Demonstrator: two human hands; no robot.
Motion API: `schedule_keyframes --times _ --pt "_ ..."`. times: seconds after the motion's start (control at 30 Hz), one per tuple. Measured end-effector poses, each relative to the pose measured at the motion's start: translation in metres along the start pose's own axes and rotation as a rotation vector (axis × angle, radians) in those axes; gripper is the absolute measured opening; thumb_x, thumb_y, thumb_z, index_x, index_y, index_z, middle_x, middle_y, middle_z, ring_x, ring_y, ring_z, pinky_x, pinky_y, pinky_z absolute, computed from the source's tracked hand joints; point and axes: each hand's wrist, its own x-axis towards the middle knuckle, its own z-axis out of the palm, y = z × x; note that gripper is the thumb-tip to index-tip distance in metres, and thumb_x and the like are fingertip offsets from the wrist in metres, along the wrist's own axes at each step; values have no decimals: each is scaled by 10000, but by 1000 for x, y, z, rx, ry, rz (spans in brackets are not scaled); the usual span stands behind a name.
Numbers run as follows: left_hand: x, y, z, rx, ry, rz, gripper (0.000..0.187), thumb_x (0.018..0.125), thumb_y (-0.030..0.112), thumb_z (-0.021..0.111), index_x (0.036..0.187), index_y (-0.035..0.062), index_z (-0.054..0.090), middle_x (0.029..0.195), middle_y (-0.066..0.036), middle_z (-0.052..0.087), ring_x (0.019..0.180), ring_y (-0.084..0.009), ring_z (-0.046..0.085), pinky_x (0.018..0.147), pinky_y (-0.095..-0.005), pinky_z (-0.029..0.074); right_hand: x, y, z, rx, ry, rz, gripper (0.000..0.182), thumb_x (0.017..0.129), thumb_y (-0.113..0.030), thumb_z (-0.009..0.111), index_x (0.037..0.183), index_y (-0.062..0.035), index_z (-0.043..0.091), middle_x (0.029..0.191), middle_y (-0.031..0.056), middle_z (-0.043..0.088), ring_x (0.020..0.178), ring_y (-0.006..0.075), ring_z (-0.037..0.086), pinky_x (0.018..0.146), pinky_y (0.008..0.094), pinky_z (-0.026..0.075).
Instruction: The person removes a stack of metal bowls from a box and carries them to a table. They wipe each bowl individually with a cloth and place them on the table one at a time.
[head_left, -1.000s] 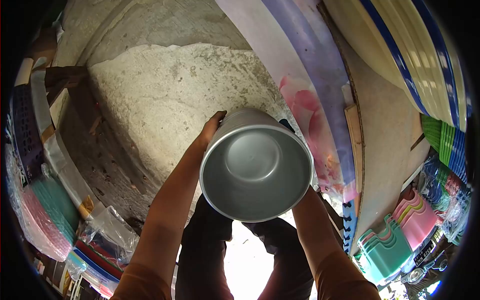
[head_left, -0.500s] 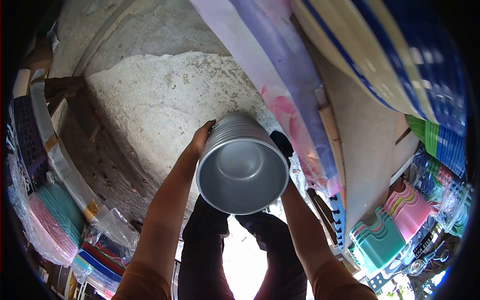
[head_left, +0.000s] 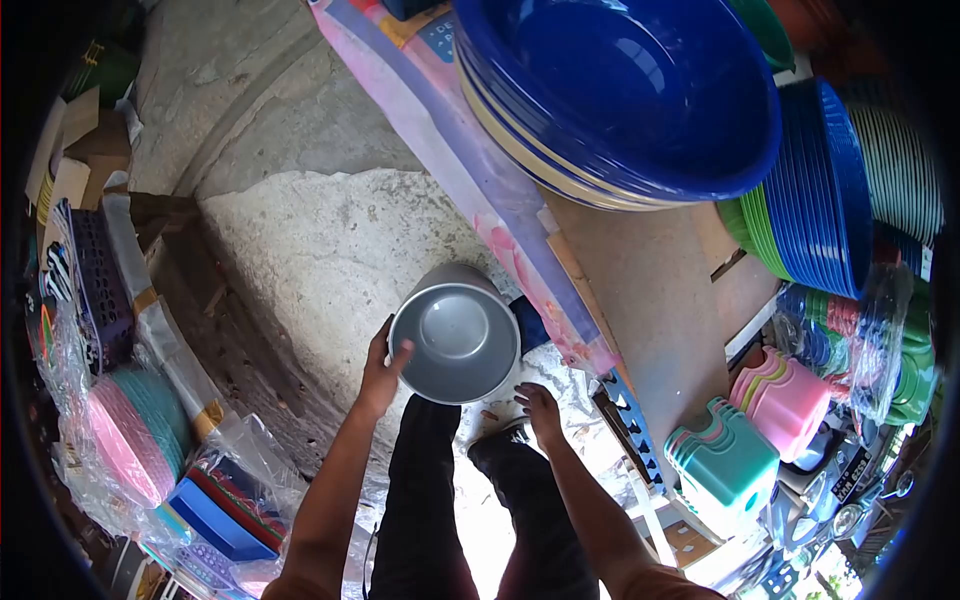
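A round grey plastic bucket (head_left: 440,355) is below me, its wide mouth tilted up toward my view and its inside bare. My left hand (head_left: 382,375) grips the left side of its rim, thumb over the edge. Apart from the bucket, at its lower right, my right hand (head_left: 540,412) has its fingers spread and holds nothing. Whether the bucket rests on the pale concrete floor (head_left: 330,225) is hard to tell. Just right of it is a dark blue item (head_left: 530,325), partly hidden.
Large blue and cream basins (head_left: 620,95) are stacked on a board table (head_left: 640,270) at my right, edged with a flowered sheet (head_left: 500,245). Green and pink stools (head_left: 725,455) stand nearer. Wrapped plastic tubs (head_left: 135,430) and a purple basket (head_left: 98,275) line the left.
My right hand has let go of the bucket and moved away from its side. The bucket appears lower and smaller, with my left hand now at its rim. My view has shifted, showing more of the basins.
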Motion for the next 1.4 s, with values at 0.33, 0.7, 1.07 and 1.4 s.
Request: schedule_keyframes --times 0.33,0.7,1.07,1.4 --pt "1 -8 30 -152 230 -7 360 969 84 465 1319 7 431 1227 -107 548 1101 -176 525 947 -308 406 148 39 32 336 130 376 722 872 -620 456 1349 -79 416 1293 123 553 1154 291 539 995 451 341" --pt "-4 -11 27 -110 307 -82 386 914 7 463 1299 4 449 1189 -119 558 1079 -179 535 934 -311 408 233 5 74 908 -317 302 749 854 -660 450 1316 -70 464 1204 123 591 1106 243 573 958 440 444" --pt "0 -1 31 -178 305 -90 414 886 -23 435 1300 -1 449 1196 -134 557 1090 -191 544 937 -315 419 207 41 2 1010 -163 -123 324 971 -140 445 1286 -80 492 1183 73 599 1036 195 605 852 326 523" --pt "5 0 41 -197 331 -88 412 897 -14 436 1309 -3 443 1209 -132 550 1102 -196 535 945 -320 411 55 15 -15 788 402 -11 354 881 -95 616 1215 -51 507 1130 84 601 993 214 613 837 316 515"
